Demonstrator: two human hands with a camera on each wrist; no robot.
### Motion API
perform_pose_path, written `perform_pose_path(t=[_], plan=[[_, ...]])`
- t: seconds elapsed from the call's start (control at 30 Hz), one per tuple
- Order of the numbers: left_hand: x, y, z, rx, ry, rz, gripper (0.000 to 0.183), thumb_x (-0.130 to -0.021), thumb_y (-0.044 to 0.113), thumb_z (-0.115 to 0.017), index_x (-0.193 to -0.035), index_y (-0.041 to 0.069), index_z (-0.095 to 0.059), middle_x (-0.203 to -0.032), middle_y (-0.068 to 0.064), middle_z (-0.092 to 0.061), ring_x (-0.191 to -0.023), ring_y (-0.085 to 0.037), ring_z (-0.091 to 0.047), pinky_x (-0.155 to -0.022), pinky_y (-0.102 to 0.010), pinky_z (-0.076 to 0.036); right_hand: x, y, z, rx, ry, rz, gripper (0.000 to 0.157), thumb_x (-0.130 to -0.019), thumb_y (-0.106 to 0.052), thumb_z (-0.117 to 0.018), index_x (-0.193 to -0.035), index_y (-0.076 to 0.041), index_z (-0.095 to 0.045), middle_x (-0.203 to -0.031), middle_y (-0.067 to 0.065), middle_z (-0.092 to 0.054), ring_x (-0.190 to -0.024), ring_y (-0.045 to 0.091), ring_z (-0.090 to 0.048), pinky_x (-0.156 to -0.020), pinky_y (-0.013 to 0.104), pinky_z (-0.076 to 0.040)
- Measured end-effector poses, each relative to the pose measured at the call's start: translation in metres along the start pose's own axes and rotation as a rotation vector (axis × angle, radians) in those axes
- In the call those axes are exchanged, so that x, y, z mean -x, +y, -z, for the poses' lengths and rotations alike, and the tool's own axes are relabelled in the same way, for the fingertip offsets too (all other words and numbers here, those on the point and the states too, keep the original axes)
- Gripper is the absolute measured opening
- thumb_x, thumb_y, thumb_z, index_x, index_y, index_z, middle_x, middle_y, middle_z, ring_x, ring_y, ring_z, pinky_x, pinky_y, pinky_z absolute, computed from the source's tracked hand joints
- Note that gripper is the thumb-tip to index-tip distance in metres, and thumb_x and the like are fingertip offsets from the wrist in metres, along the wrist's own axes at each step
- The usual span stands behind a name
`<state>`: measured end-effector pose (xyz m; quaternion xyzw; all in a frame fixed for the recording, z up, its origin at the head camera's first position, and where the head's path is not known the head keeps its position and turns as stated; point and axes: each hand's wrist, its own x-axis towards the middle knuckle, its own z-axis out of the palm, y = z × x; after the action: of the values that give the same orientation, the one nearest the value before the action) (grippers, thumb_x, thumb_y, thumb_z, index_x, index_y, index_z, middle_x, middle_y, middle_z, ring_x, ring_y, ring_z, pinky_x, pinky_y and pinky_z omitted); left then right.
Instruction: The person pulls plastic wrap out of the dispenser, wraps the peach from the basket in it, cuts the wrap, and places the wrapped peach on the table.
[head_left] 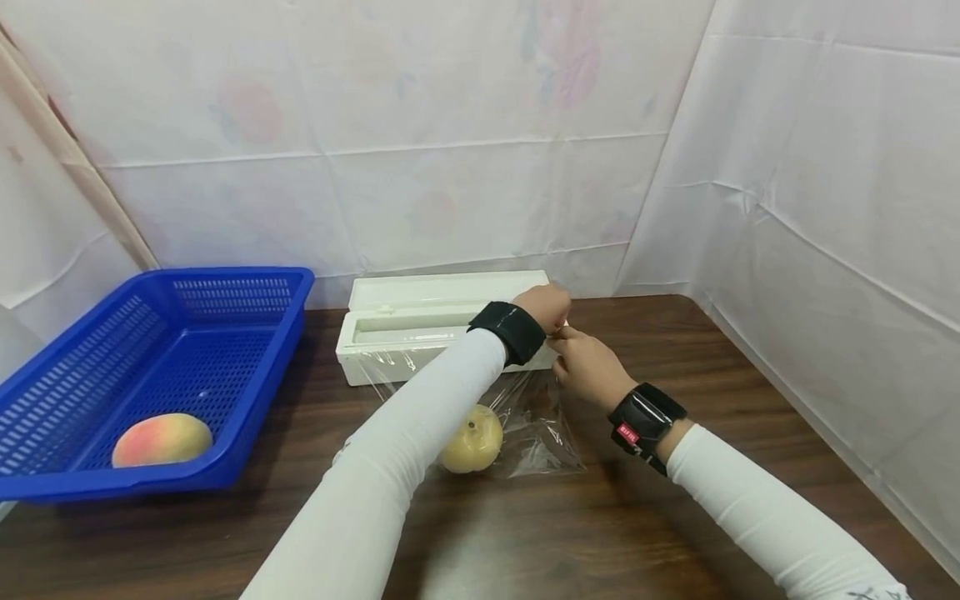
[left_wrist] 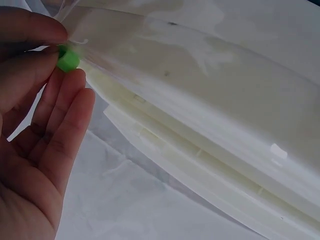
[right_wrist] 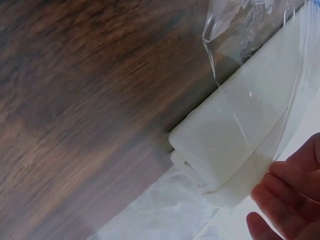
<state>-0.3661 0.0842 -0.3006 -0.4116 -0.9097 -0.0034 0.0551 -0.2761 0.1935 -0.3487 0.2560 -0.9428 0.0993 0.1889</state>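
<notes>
A long white cling film dispenser point(head_left: 365, 367) stands at the back of the table with its lid raised. Clear cling film point(head_left: 551, 450) runs from its front over a round yellow fruit point(head_left: 474, 442) and onto the tabletop. At the dispenser's right end, my left hand point(head_left: 546, 307) pinches a small green slide cutter point(left_wrist: 69, 60) between thumb and finger. Right beside it, my right hand point(head_left: 592, 367) holds the film's edge against the dispenser's corner, fingertips bent together. The left forearm crosses over the dispenser and partly covers the fruit.
A blue plastic basket point(head_left: 262, 400) sits on the left, holding a pink-and-yellow mango-like fruit point(head_left: 162, 440). The dark wooden table point(head_left: 637, 533) reaches forward to pale cloth hangings point(head_left: 480, 192) behind and at both sides.
</notes>
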Motion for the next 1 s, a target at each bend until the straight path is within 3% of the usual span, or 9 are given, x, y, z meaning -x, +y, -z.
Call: perform_pose_path(t=[0.2, 0.37, 0.5, 0.63, 0.83, 1.0], plan=[[0.004, 0.003, 0.002, -0.006, -0.011, 0.007, 0.045, -0.080, -0.004, -0.058, -0.049, 0.015, -0.030, -0.053, 0.004, -0.023, -0.050, -0.011, -0.018, -0.047, -0.023, -0.019, 0.000, -0.001, 0.001, 0.001, -0.002, 0.000, 0.033, -0.078, 0.003, -0.053, -0.108, 0.001, -0.068, -0.109, 0.012, -0.062, -0.065, 0.015, -0.047, -0.058, 0.028, -0.040], [0.005, 0.000, 0.002, -0.027, 0.001, -0.011, 0.045, -0.079, -0.003, -0.058, -0.049, 0.015, -0.030, -0.053, 0.004, -0.024, -0.051, -0.012, -0.022, -0.049, -0.024, -0.021, -0.002, -0.003, 0.001, -0.005, -0.008, -0.014, 0.033, -0.077, 0.003, -0.054, -0.107, 0.002, -0.068, -0.105, 0.013, -0.061, -0.058, 0.015, -0.042, -0.053, 0.027, -0.033], [0.005, -0.004, 0.000, -0.019, -0.008, -0.020, 0.044, -0.078, -0.004, -0.057, -0.050, 0.015, -0.029, -0.052, 0.004, -0.021, -0.050, -0.012, -0.019, -0.048, -0.024, -0.019, -0.003, -0.002, -0.002, -0.017, 0.021, 0.012, 0.031, -0.076, 0.003, -0.053, -0.103, 0.004, -0.067, -0.101, 0.015, -0.059, -0.052, 0.013, -0.035, -0.050, 0.026, -0.027], [0.008, -0.009, -0.001, -0.012, -0.015, -0.027, 0.043, -0.077, -0.004, -0.057, -0.050, 0.016, -0.030, -0.050, 0.005, -0.021, -0.050, -0.012, -0.018, -0.048, -0.024, -0.019, -0.005, -0.009, 0.001, 0.006, 0.015, 0.023, 0.024, -0.074, 0.003, -0.054, -0.095, 0.004, -0.067, -0.095, 0.014, -0.059, -0.051, 0.013, -0.036, -0.048, 0.027, -0.029], [0.020, -0.016, 0.006, -0.040, -0.070, 0.031, 0.039, -0.077, -0.003, -0.062, -0.054, 0.016, -0.037, -0.051, 0.005, -0.035, -0.052, -0.012, -0.030, -0.050, -0.024, -0.025, -0.011, -0.015, 0.009, 0.074, -0.050, -0.021, 0.011, -0.074, 0.001, -0.059, -0.083, 0.002, -0.066, -0.080, 0.011, -0.055, -0.055, 0.017, -0.044, -0.051, 0.033, -0.039], [0.035, -0.015, 0.016, -0.017, -0.083, 0.035, 0.032, -0.073, -0.003, -0.067, -0.057, 0.015, -0.047, -0.060, 0.004, -0.051, -0.057, -0.013, -0.042, -0.053, -0.023, -0.032, -0.010, -0.015, 0.010, 0.091, -0.067, -0.035, 0.012, -0.073, 0.000, -0.059, -0.082, 0.002, -0.067, -0.082, 0.011, -0.056, -0.054, 0.017, -0.044, -0.050, 0.032, -0.039]])
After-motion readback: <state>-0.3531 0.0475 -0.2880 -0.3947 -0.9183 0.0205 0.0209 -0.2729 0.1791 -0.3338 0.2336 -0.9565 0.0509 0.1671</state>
